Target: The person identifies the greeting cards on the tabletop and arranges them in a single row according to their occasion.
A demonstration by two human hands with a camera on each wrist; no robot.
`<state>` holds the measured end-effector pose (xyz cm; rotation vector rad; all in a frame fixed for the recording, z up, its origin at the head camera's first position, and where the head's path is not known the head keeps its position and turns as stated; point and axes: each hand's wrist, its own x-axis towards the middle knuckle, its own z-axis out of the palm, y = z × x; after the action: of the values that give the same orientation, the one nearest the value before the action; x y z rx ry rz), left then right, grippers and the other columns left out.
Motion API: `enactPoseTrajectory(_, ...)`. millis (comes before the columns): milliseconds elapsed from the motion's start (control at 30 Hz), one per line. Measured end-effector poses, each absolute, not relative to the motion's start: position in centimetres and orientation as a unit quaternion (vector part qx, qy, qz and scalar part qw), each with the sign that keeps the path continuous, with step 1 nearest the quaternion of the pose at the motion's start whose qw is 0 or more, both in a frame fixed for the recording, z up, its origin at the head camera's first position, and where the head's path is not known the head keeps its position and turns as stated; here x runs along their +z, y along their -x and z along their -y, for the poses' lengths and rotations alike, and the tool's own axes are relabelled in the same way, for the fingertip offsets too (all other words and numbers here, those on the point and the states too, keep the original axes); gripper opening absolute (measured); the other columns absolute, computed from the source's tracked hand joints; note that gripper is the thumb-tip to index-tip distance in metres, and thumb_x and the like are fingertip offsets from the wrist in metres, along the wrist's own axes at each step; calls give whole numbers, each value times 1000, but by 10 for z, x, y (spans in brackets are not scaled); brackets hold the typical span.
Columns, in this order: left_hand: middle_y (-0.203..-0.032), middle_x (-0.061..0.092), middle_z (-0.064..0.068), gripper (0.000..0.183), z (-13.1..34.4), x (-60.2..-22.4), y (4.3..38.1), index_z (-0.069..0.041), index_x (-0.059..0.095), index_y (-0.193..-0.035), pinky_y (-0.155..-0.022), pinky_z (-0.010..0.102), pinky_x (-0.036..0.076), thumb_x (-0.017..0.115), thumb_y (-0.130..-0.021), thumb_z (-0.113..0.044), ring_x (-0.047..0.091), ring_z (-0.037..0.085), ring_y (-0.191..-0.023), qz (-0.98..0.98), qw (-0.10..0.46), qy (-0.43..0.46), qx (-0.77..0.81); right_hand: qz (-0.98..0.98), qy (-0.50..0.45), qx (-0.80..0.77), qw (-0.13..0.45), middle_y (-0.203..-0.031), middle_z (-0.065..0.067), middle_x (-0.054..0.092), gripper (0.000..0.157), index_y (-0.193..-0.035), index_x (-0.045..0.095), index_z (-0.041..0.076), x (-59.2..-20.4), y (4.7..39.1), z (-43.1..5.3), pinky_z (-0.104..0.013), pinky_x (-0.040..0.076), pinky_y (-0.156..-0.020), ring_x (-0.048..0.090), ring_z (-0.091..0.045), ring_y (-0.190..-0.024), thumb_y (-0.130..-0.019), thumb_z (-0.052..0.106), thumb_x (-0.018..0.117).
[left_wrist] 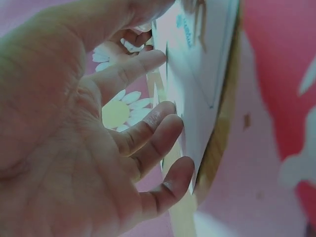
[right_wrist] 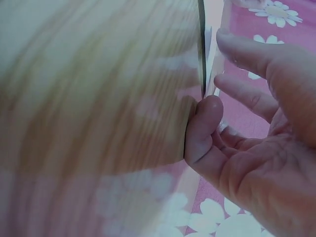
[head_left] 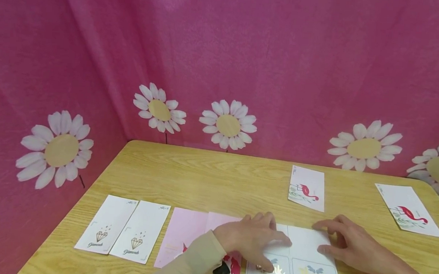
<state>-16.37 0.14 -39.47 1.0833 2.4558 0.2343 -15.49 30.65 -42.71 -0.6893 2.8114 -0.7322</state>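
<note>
Two white "Thank you" cards lie side by side, the left card and the right card. Over the left one is my left hand, fingers spread, fingertips touching the card's surface; the left wrist view shows those fingertips against a white card. My right hand is at the right card's outer edge, with thumb and forefinger apart and touching that edge. In the right wrist view its little finger rests on the wooden table. My left forearm hides part of two pink cards.
Two white "Diamonds" cards, one outer and one inner, lie at the left. Toward the back right are two flamingo cards, one nearer the middle and one farther right. A pink flowered cloth hangs behind the table.
</note>
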Motion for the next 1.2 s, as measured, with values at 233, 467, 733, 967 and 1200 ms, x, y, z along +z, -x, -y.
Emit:
enactPoseTrajectory(233, -126, 52, -5, 49, -5, -392, 187, -37, 58, -141, -85, 20, 47, 72, -94, -43, 50, 3, -107, -894, 179, -371, 177, -939, 229, -254, 40, -97, 8, 62, 42, -125, 68, 17, -424, 160, -310, -20, 43, -61, 46, 4, -76, -87, 30, 81)
enactPoseTrajectory(467, -118, 63, -6, 30, -23, -396, 241, -24, 67, -127, -88, 21, 50, 65, -99, -32, 59, 4, -106, -910, 101, -310, 255, -936, 239, -252, -60, -87, 10, 67, 32, -113, 72, 11, -422, 189, -317, -21, 49, -61, 54, 5, -73, -83, 14, 84)
enactPoseTrajectory(733, -111, 62, -9, 30, -50, -411, 279, -24, 68, -121, -88, 25, 50, 72, -93, -36, 56, 5, -101, -933, 66, -272, 224, -949, 202, -235, -62, -98, -12, 73, 47, -122, 68, 2, -420, 231, -327, -31, 55, -71, 70, -27, -88, -82, 18, 86)
enactPoseTrajectory(967, -119, 58, -8, 45, -54, -408, 276, -28, 67, -124, -92, 33, 51, 80, -85, -45, 52, 9, -105, -942, 111, -265, 172, -952, 200, -229, -21, -114, -25, 68, 70, -135, 58, -2, -414, 251, -330, -50, 57, -80, 68, -39, -99, -82, 32, 87)
enactPoseTrajectory(1200, -122, 54, -5, 51, -54, -407, 269, -30, 62, -129, -94, 33, 50, 79, -85, -50, 51, 12, -106, -942, 128, -269, 156, -960, 217, -177, 24, -124, -31, 62, 94, -141, 52, -8, -410, 266, -324, -49, 53, -81, 60, -37, -103, -74, 48, 89)
